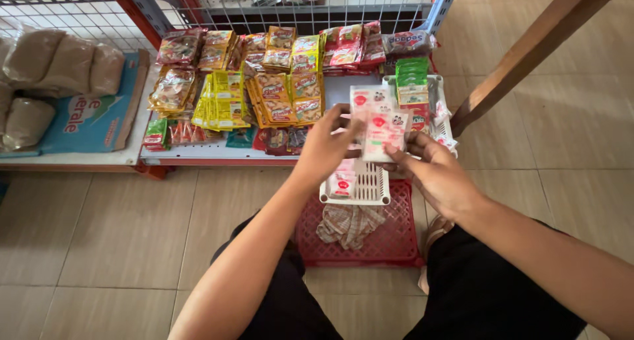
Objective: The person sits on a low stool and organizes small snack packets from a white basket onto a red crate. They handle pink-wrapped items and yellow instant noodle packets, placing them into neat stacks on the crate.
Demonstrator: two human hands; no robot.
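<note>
My left hand [325, 146] and my right hand [432, 170] together hold a strip of small white and pink sachets [378, 123] above a white slotted plastic basket [371, 188]. The left fingers pinch the strip's left edge, and the right fingers grip its lower right. One more pink and white sachet [343, 181] lies in the basket. The basket rests on a red plastic crate [389, 237], which also carries a crumpled checked cloth [348, 224].
A low shelf [198, 151] ahead carries rows of yellow, red and green snack sachets [277, 82]. A second white basket [439, 109] with green packets stands at its right end. Brown sacks [59, 66] lie on the left. A wooden beam [535, 46] slants at the right, over tiled floor.
</note>
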